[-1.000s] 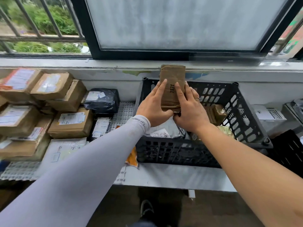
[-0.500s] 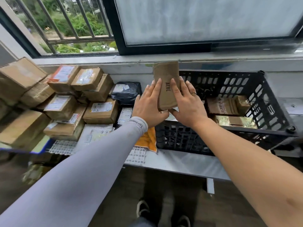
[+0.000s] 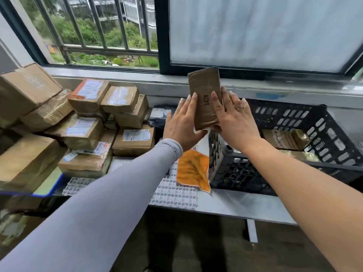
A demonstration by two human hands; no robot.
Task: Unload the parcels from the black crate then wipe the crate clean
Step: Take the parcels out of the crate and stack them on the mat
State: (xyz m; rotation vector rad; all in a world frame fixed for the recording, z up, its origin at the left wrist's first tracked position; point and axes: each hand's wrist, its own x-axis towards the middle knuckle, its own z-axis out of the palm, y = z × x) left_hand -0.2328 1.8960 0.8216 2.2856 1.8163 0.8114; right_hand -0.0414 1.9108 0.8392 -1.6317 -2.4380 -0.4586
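Note:
I hold a flat brown parcel [image 3: 205, 99] marked "AEBE" upright between both hands, above the left rim of the black crate [image 3: 322, 132]. My left hand [image 3: 183, 125], in a grey sleeve, grips its left side. My right hand [image 3: 233, 119], with a ring, grips its right side. Inside the crate lie brown and gold-wrapped parcels [image 3: 282, 137]. An orange cloth [image 3: 193, 169] lies on the table just left of the crate.
A pile of cardboard parcels [image 3: 82, 126] and a black bag parcel [image 3: 159, 116] fill the table's left side. A white grid mat [image 3: 172, 193] lies under them. The window sill [image 3: 137, 83] runs behind. The table's front edge [image 3: 245, 211] is below the crate.
Both hands have carried the brown parcel up out of the crate and leftward, past the crate's left rim. The view has swung left, showing more of the parcel pile.

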